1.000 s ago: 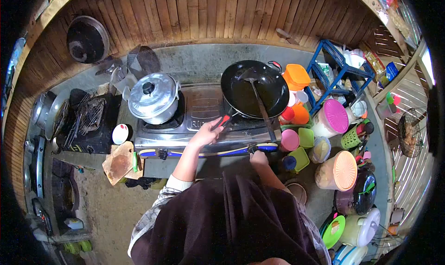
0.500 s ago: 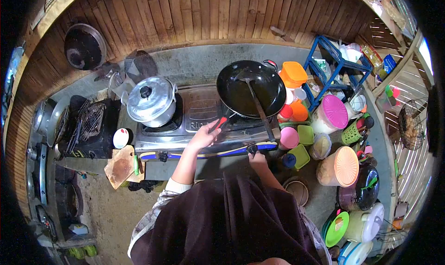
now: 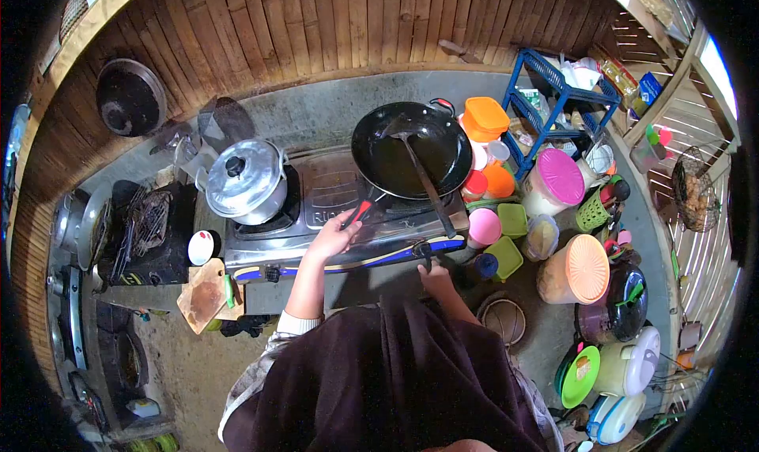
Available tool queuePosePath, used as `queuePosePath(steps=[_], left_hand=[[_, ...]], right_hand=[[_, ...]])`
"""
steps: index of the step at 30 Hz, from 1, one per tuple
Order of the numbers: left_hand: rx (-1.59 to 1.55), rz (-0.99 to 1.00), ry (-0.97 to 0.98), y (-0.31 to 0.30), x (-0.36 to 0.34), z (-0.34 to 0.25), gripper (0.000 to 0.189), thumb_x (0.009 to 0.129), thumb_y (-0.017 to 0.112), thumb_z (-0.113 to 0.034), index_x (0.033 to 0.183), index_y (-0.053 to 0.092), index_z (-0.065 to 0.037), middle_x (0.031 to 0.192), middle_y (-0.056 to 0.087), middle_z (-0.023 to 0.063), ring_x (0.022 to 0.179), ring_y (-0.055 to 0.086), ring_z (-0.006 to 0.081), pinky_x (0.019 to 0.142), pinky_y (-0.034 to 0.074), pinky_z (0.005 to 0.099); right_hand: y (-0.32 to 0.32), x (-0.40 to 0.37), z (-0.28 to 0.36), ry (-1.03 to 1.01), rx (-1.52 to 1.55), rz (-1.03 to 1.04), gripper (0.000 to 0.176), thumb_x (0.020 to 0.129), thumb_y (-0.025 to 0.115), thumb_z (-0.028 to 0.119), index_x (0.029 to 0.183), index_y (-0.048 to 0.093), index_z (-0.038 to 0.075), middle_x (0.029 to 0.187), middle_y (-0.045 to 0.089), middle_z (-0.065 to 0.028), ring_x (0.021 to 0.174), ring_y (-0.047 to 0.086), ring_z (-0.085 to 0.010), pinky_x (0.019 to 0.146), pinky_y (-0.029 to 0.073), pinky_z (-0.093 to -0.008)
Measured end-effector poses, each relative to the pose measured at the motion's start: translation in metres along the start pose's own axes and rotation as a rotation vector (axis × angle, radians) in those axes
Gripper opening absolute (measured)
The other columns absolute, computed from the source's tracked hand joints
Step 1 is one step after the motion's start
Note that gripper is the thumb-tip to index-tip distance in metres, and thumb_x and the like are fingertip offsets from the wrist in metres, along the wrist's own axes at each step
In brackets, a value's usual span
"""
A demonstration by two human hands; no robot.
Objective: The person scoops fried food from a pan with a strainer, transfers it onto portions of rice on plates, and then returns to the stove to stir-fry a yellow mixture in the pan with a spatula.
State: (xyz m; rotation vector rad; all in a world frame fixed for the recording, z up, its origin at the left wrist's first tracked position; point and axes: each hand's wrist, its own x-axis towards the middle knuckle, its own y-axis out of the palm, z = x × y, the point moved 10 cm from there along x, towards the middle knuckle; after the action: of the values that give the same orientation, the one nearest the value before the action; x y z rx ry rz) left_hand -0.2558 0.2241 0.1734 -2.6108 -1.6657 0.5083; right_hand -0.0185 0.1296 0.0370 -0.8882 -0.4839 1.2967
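Observation:
A black wok (image 3: 411,149) sits on the right burner of a steel two-burner gas stove (image 3: 332,191). A long metal spatula (image 3: 419,175) lies in the wok with its handle over the front rim. My left hand (image 3: 336,232) grips the wok's red-tipped handle (image 3: 361,210). My right hand (image 3: 433,274) is low at the stove's front edge, with its fingers at the right burner knob (image 3: 424,250). A lidded aluminium pot (image 3: 242,179) stands on the left burner.
Several coloured plastic containers (image 3: 553,187) crowd the counter right of the stove, beside a blue wire rack (image 3: 553,104). A wooden cutting board (image 3: 205,292) and a small white cup (image 3: 201,246) lie left of the stove. A wooden plank wall runs behind.
The view has shifted, so everything slid a little left and down. Both hands keep their places at the wok handle and the knob.

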Motion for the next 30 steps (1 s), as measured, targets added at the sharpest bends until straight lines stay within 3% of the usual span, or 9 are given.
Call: queuePosePath(steps=[12,15,17,21,23,24,26,28,30], left_hand=[[-0.085,-0.046,-0.126,-0.011,-0.008,0.015,0.044,0.085,0.055,-0.022,0.125,0.042,-0.009,0.062,0.051,-0.0009,0.049,0.048,0.0062,0.044,0.038,0.0191],[-0.058,-0.063,-0.072,-0.017,-0.002,0.024,0.042,0.084,0.057,-0.023,0.121,0.046,-0.005,0.067,0.055,0.0033,0.06,0.054,0.0103,0.052,0.044,0.0239],[0.223,-0.292,0.133,-0.038,-0.004,0.008,0.037,0.082,0.058,-0.021,0.114,0.051,-0.003,0.078,0.059,0.0098,0.075,0.058,0.0172,0.065,0.047,0.0293],[0.245,-0.496,0.233,-0.042,-0.024,-0.015,0.026,0.081,0.058,-0.016,0.103,0.057,-0.001,0.088,0.059,0.0134,0.085,0.058,0.0228,0.074,0.045,0.0318],[0.383,-0.644,0.606,-0.035,-0.058,-0.072,0.017,0.08,0.056,-0.01,0.095,0.058,-0.001,0.092,0.058,0.0136,0.086,0.058,0.0241,0.074,0.045,0.0313],[0.385,-0.682,0.674,-0.029,-0.071,-0.088,0.011,0.08,0.053,-0.005,0.089,0.059,-0.002,0.088,0.06,0.0117,0.081,0.059,0.0212,0.07,0.047,0.0307],[0.288,-0.551,0.689,-0.01,-0.074,-0.092,0.011,0.081,0.052,-0.005,0.089,0.059,-0.002,0.083,0.061,0.0108,0.077,0.06,0.0197,0.068,0.047,0.0297],[0.108,-0.329,0.662,0.021,-0.076,-0.094,0.013,0.083,0.049,-0.005,0.088,0.06,-0.001,0.071,0.062,0.0078,0.065,0.061,0.0153,0.061,0.048,0.0269],[0.11,-0.092,0.633,0.062,-0.077,-0.089,0.014,0.085,0.048,-0.007,0.091,0.059,0.0,0.069,0.062,0.0069,0.063,0.06,0.0123,0.059,0.048,0.0248]], right_hand=[[0.006,-0.011,-0.002,-0.04,0.079,-0.055,0.061,0.079,0.053,0.041,0.114,0.046,-0.008,0.089,0.057,-0.0297,0.088,0.055,-0.0442,0.078,0.045,-0.0458],[0.011,-0.01,-0.005,-0.037,0.065,-0.06,0.061,0.079,0.054,0.041,0.112,0.047,-0.009,0.09,0.057,-0.0299,0.09,0.054,-0.0433,0.08,0.043,-0.0449],[0.014,-0.01,-0.006,-0.026,0.074,-0.052,0.062,0.078,0.054,0.043,0.111,0.048,-0.009,0.091,0.057,-0.0301,0.091,0.054,-0.0438,0.081,0.043,-0.0444],[0.007,-0.014,0.0,-0.071,0.044,-0.137,0.058,0.077,0.057,0.041,0.106,0.051,-0.009,0.086,0.059,-0.0271,0.081,0.057,-0.0417,0.075,0.046,-0.0435],[0.009,-0.011,-0.006,-0.132,0.055,-0.176,0.046,0.075,0.063,0.033,0.095,0.056,-0.007,0.073,0.06,-0.021,0.068,0.06,-0.0361,0.064,0.048,-0.0414],[0.008,-0.013,-0.006,-0.127,0.055,-0.178,0.046,0.075,0.063,0.033,0.095,0.056,-0.007,0.073,0.06,-0.021,0.068,0.06,-0.0361,0.064,0.048,-0.0414],[-0.016,-0.026,0.01,-0.296,0.132,-0.392,0.029,0.074,0.065,0.022,0.082,0.057,-0.005,0.062,0.059,-0.0145,0.058,0.059,-0.0306,0.057,0.048,-0.0384],[-0.028,-0.034,0.018,-0.343,0.211,-0.405,0.024,0.074,0.064,0.019,0.081,0.057,-0.003,0.062,0.059,-0.0139,0.058,0.059,-0.03,0.056,0.047,-0.0376],[-0.047,-0.045,0.031,-0.386,0.29,-0.424,0.019,0.075,0.064,0.015,0.079,0.057,-0.002,0.062,0.059,-0.0132,0.057,0.059,-0.0294,0.054,0.047,-0.0367]])
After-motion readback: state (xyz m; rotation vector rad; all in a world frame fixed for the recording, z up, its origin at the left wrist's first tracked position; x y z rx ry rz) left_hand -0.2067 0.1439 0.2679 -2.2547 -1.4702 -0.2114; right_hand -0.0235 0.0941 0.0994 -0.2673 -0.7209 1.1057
